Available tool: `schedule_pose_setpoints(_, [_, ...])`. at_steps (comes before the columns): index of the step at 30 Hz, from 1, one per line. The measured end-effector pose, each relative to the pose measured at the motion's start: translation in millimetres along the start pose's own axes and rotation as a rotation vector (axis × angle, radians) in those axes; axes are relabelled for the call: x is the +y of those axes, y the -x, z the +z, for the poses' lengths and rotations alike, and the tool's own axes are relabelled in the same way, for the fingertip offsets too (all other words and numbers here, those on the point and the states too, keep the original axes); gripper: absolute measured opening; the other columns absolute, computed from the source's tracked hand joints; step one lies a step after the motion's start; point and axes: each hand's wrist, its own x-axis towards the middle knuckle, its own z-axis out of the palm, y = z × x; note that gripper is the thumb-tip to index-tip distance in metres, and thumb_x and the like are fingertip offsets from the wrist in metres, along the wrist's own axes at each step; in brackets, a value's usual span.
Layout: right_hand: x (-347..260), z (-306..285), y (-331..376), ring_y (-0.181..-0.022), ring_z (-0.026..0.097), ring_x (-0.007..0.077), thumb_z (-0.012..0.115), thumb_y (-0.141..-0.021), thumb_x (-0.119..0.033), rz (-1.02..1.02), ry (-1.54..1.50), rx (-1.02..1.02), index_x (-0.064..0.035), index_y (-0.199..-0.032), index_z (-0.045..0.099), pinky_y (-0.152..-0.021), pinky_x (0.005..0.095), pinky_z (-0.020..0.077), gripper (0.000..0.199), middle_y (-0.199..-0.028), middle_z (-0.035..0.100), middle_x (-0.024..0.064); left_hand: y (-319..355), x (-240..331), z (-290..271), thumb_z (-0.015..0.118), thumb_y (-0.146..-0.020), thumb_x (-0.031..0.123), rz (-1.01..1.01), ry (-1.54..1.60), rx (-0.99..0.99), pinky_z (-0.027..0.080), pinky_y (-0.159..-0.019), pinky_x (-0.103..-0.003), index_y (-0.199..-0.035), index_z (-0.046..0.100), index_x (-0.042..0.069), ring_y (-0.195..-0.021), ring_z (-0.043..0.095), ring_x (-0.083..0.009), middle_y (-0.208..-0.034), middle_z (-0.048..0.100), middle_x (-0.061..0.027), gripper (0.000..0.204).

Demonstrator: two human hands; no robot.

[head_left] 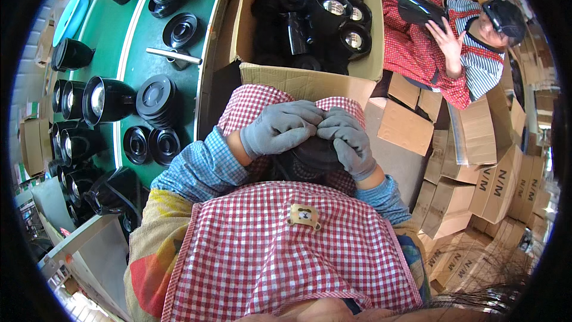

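Observation:
A black round part [314,155], like a lid or the top of a jug, rests in my lap over the checked apron. My left hand [279,129], in a grey glove, is closed over its upper left edge. On the upper right side my right hand [350,142], also gloved, curls its fingers around the rim. The fingertips of both gloves meet at the top. Much of the part lies under my hands, and its lower end is too dark to make out.
Ahead stands an open carton [238,30] of black jug parts with shiny linings. The green table [134,42] on my left bears black jugs [108,100], stacked lids [157,98] and a metal bar [174,56]. At right, a co-worker [453,48] holds a black piece near cardboard boxes [494,185].

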Motion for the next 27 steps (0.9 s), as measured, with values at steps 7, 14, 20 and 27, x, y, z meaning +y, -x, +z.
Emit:
schedule_pose_setpoints(7, [-62.9,18.1,-23.0,-0.132,0.051,0.0385,0.048,-0.098,-0.018,0.25,0.307,0.104,0.0012,-0.145,0.053,-0.116,0.0458,0.0359,0.051,-0.142,0.054,0.0231,5.5,-6.0,-7.1,0.047,-0.107,0.025,-0.273,0.105,-0.044,0.033,-0.118,-0.048,-0.12,0.067,-0.001,-0.139,0.047,-0.0376,-0.147,0.053,-0.0225,0.035])
schedule_pose_setpoints(14, [-23.0,4.8,-8.0,-0.144,0.04,0.0422,0.032,-0.107,-0.045,0.342,0.07,0.28,0.0023,-0.151,0.045,-0.121,0.0474,0.0276,0.066,-0.155,0.042,0.0265,-13.5,47.0,-7.7,0.042,-0.101,0.062,-0.066,-0.439,-0.001,0.017,-0.123,-0.055,-0.157,0.032,0.0,-0.15,0.027,-0.0462,-0.159,0.035,-0.0247,0.084])
schedule_pose_setpoints(20, [-59.8,11.8,-10.6,-0.145,0.039,0.0401,0.023,-0.109,-0.048,0.224,0.268,0.02,0.0045,-0.15,0.043,-0.121,0.0492,0.0278,0.07,-0.151,0.046,0.0256,-13.2,34.5,-4.2,0.042,-0.087,0.085,-0.351,-0.847,-0.055,0.012,-0.121,-0.062,-0.157,0.032,0.004,-0.15,0.025,-0.0511,-0.16,0.035,-0.0264,0.108])
schedule_pose_setpoints(27, [-14.1,19.1,0.2,-0.149,0.036,0.0315,0.03,-0.11,-0.049,0.391,-0.379,0.158,0.0027,-0.159,0.024,-0.124,0.0373,0.0251,0.072,-0.161,0.036,0.0179,-23.2,56.2,12.0,0.044,-0.087,0.084,-0.26,-0.78,-0.189,0.014,-0.121,-0.063,-0.158,0.032,0.004,-0.149,0.028,-0.0499,-0.159,0.035,-0.0259,0.107])
